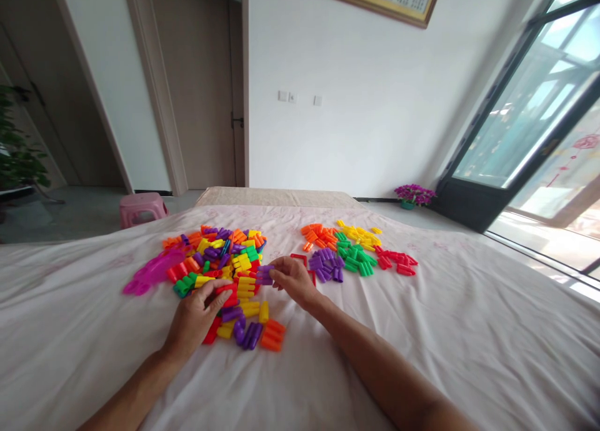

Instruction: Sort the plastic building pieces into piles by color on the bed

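Note:
My right hand (294, 280) pinches a purple plastic building block (265, 275) just over the right edge of a mixed heap of coloured blocks (244, 263). At the heap's near side, my left hand (194, 309) has its thumb and fingers closed on a red building block (228, 294). Loose blocks lie close to the left hand, among them an orange block (273, 335) and a purple block (252, 336). Beyond the right hand sit groups by colour: purple blocks (327, 265), green blocks (356, 258), orange blocks (319, 235), yellow blocks (360, 234) and red blocks (396, 260).
Everything lies on a pale cloth-covered surface (422, 343). A magenta plastic piece (152, 273) rests left of the heap, and a red frame-like piece (299, 257) is partly hidden behind my right hand. A pink stool (142, 210) stands on the floor at left.

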The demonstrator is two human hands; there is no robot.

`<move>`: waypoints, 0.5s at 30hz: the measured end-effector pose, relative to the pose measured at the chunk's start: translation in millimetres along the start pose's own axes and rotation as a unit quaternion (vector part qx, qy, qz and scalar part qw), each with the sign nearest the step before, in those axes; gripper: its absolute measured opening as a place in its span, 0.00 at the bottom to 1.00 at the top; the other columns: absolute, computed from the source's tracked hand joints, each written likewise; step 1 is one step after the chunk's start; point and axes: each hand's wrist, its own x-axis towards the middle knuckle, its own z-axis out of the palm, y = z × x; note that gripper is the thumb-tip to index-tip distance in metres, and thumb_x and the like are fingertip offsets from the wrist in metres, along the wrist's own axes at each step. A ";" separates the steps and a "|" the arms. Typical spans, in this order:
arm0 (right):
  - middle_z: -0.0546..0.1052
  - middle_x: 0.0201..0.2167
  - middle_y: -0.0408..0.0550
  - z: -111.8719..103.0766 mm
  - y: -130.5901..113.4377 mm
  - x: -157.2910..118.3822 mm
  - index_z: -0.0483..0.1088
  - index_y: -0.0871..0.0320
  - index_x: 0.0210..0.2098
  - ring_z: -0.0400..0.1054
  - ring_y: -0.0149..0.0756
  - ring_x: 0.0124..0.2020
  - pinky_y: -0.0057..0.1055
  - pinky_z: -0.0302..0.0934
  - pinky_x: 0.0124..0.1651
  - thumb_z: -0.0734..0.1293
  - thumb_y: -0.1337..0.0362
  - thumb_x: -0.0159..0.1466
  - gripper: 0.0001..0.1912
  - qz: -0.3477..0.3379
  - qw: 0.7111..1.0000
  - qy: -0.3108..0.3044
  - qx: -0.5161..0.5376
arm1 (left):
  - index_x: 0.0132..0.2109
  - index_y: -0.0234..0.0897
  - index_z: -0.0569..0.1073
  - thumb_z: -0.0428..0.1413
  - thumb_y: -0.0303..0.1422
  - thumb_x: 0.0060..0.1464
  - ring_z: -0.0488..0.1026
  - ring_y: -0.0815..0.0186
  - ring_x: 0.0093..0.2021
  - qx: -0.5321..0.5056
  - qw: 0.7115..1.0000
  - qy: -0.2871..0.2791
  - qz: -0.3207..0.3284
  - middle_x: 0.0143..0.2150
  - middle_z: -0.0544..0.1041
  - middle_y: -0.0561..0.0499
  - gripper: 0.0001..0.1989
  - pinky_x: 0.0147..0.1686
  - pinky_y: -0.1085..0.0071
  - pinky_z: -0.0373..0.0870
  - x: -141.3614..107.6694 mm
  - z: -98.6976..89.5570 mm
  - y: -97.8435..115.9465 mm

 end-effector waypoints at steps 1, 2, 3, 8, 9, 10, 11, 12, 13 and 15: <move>0.77 0.26 0.41 -4.7 1.2 2.9 0.72 0.59 0.40 0.69 0.29 0.24 0.26 0.62 0.27 0.75 0.51 0.58 0.19 0.000 1.000 0.018 -0.005 | 0.48 0.41 0.81 0.55 0.51 0.60 0.83 0.60 0.47 0.017 1.000 -0.001 0.025 0.47 0.86 0.48 0.21 0.50 0.65 0.79 0.1 0.7 -0.5; 0.76 0.26 0.41 -9.7 2.7 6.0 0.72 0.59 0.40 0.69 0.29 0.24 0.26 0.62 0.28 0.75 0.50 0.58 0.20 -0.002 0.999 0.035 -0.007 | 0.49 0.41 0.80 0.54 0.50 0.61 0.82 0.59 0.49 0.035 0.998 0.004 0.057 0.48 0.86 0.47 0.21 0.52 0.63 0.78 0.1 1.4 -0.8; 0.76 0.25 0.41 -15.2 4.2 9.2 0.72 0.59 0.40 0.69 0.29 0.24 0.26 0.63 0.28 0.75 0.49 0.57 0.22 -0.007 0.998 0.054 -0.006 | 0.50 0.42 0.80 0.54 0.48 0.62 0.82 0.59 0.50 0.052 0.994 0.015 0.091 0.49 0.85 0.47 0.20 0.55 0.62 0.77 0.0 1.9 -0.9; 0.79 0.29 0.46 -57.5 7.4 21.9 0.73 0.59 0.40 0.72 0.34 0.29 0.32 0.67 0.34 0.74 0.44 0.56 0.25 -0.064 0.985 0.156 -0.028 | 0.57 0.42 0.76 0.52 0.42 0.64 0.77 0.57 0.58 0.131 0.970 0.076 0.188 0.56 0.82 0.44 0.19 0.63 0.56 0.71 4.1 -5.9 -8.4; 0.80 0.31 0.47 -69.2 6.4 23.0 0.73 0.59 0.40 0.74 0.36 0.31 0.33 0.68 0.36 0.73 0.44 0.57 0.24 -0.075 0.979 0.183 -0.056 | 0.57 0.42 0.76 0.52 0.41 0.64 0.77 0.56 0.59 0.147 0.967 0.087 0.189 0.57 0.81 0.43 0.19 0.64 0.55 0.71 6.1 -10.1 -11.7; 0.81 0.34 0.49 -81.7 4.9 23.6 0.74 0.59 0.41 0.75 0.37 0.33 0.34 0.69 0.37 0.72 0.45 0.58 0.23 -0.082 0.970 0.211 -0.089 | 0.58 0.41 0.75 0.51 0.40 0.64 0.76 0.56 0.59 0.163 0.964 0.099 0.186 0.57 0.81 0.43 0.19 0.64 0.55 0.70 8.4 -15.1 -15.5; 0.81 0.36 0.50 -94.6 3.2 23.8 0.74 0.59 0.41 0.75 0.38 0.35 0.35 0.69 0.39 0.71 0.46 0.59 0.22 -0.086 0.959 0.241 -0.126 | 0.58 0.40 0.75 0.51 0.39 0.65 0.76 0.55 0.60 0.178 0.961 0.110 0.181 0.58 0.80 0.42 0.19 0.64 0.54 0.70 10.9 -20.7 -19.3; 0.82 0.38 0.51 -107.8 1.4 23.7 0.75 0.59 0.42 0.76 0.39 0.36 0.36 0.69 0.41 0.70 0.48 0.60 0.21 -0.088 0.945 0.272 -0.161 | 0.58 0.39 0.75 0.50 0.39 0.65 0.75 0.55 0.60 0.192 0.958 0.118 0.177 0.58 0.80 0.42 0.19 0.64 0.54 0.69 13.5 -26.6 -23.2; 0.82 0.39 0.52 -120.9 -0.2 23.3 0.76 0.60 0.42 0.76 0.40 0.37 0.37 0.69 0.43 0.69 0.49 0.60 0.21 -0.085 0.930 0.303 -0.193 | 0.57 0.39 0.75 0.50 0.38 0.65 0.75 0.55 0.60 0.205 0.955 0.125 0.173 0.58 0.80 0.41 0.19 0.64 0.54 0.69 16.0 -32.8 -26.7; 0.83 0.40 0.54 -145.7 -1.9 21.8 0.77 0.60 0.44 0.77 0.42 0.39 0.38 0.69 0.45 0.68 0.50 0.60 0.21 -0.073 0.900 0.358 -0.239 | 0.56 0.37 0.76 0.49 0.37 0.65 0.75 0.55 0.60 0.233 0.948 0.145 0.160 0.58 0.80 0.40 0.19 0.65 0.55 0.68 20.8 -44.9 -32.9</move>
